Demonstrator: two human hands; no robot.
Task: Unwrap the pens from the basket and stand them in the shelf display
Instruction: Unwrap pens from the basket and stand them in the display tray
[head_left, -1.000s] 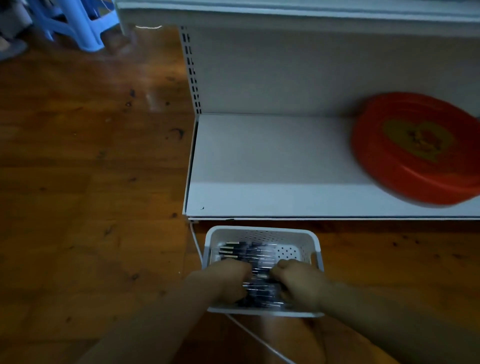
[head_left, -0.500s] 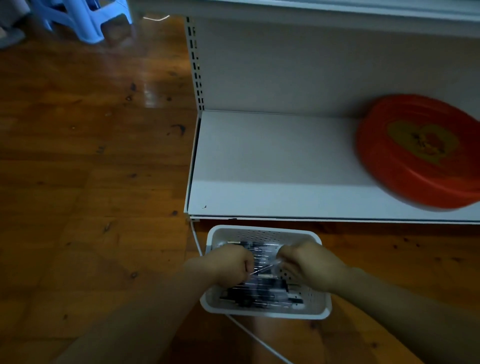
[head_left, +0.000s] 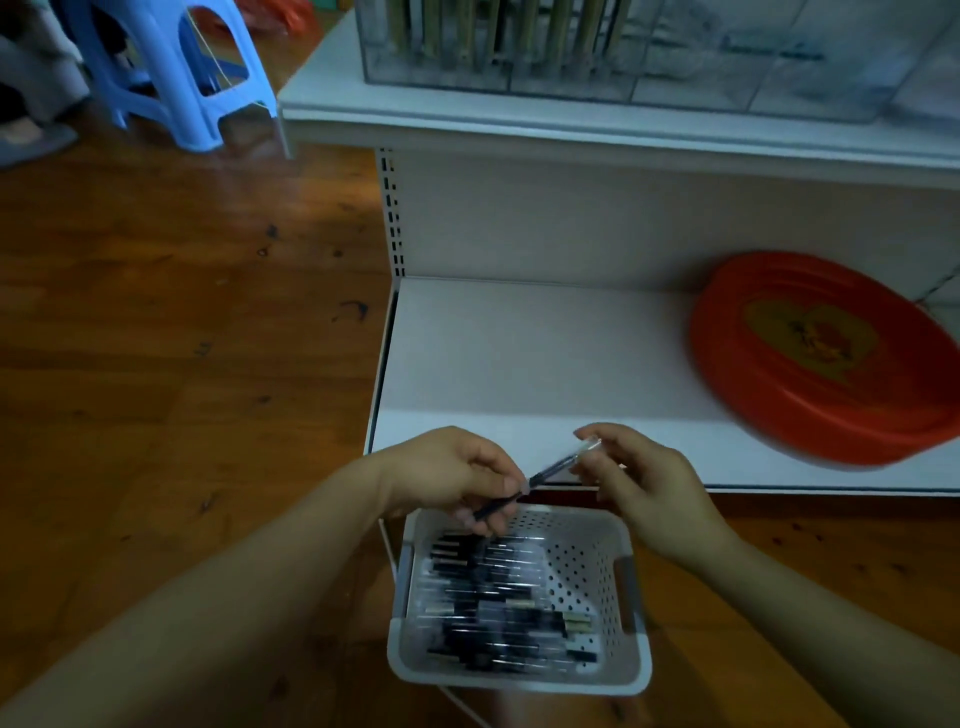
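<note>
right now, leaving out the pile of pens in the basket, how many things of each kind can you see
hands: 2, left and right
pen held up between them: 1
white basket: 1
red tray: 1
blue stool: 1
clear display case on the upper shelf: 1
total: 7

We see one dark pen (head_left: 540, 475) in a clear wrapper, tilted with its right end higher, above the white perforated basket (head_left: 587, 571). The basket stands on the floor before the shelf and holds many wrapped dark pens (head_left: 498, 613) lying flat. The clear display (head_left: 597, 57) stands on the upper shelf.
</note>
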